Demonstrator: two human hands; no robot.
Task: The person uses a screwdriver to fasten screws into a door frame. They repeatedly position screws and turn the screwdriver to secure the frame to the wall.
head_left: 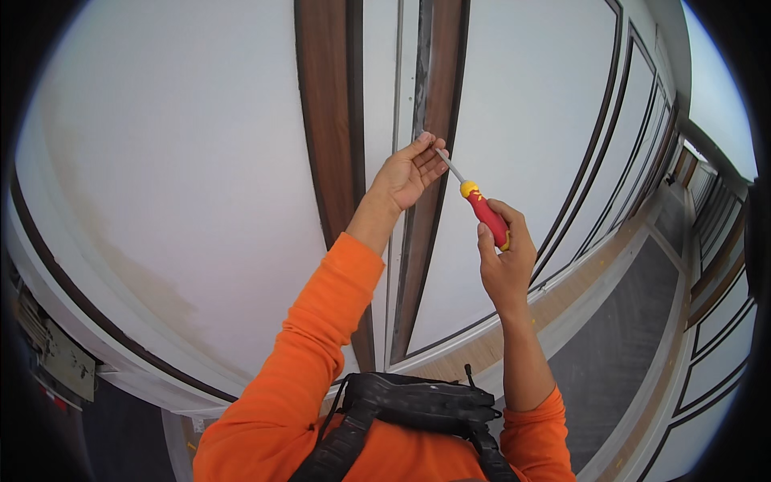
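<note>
My right hand [508,255] is wrapped round the red and yellow handle of a screwdriver [483,212]. Its metal shaft points up and left, with the tip close to the fingers of my left hand [410,174]. That hand is raised palm toward me, thumb and forefinger pinched together at the edge of a brown wood-grain strip [441,96]. Whatever sits between those fingertips is too small to make out. Just left of the strip runs a narrow pale metal channel [405,88] with small holes along it.
A second brown strip [333,104] stands left of the channel. White wall panels [185,161] flank both strips, some with dark trim. On the right, a corridor floor with grey covering [614,345] runs into the distance. A black chest pack [422,402] hangs against my orange top.
</note>
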